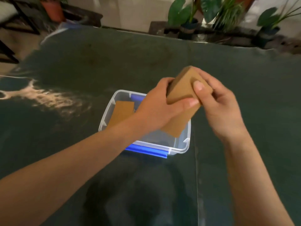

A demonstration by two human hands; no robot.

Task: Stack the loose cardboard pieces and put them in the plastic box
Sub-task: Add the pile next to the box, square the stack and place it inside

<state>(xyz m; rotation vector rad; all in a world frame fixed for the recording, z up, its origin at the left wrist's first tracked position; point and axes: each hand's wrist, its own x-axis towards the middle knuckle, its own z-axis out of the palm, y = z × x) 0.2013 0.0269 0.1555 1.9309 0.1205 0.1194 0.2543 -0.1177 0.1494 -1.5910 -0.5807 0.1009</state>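
A stack of brown cardboard pieces (182,90) is held tilted above the right part of a clear plastic box (104,121) with blue clips. My left hand (156,110) grips the stack from the left, its thumb across the front. From the right, my right hand (218,101) holds the same stack with its thumb on the top face. The stack's lower end (175,128) hangs over the box's inside. Another cardboard piece (122,111) lies inside the box at the left, partly hidden by my left forearm.
The box sits on a dark green cloth (97,62) covering the table. Potted plants (195,12) stand beyond the far edge, and a terracotta pot (52,8) is at the back left. A seam in the cloth (197,176) runs down to the right of the box.
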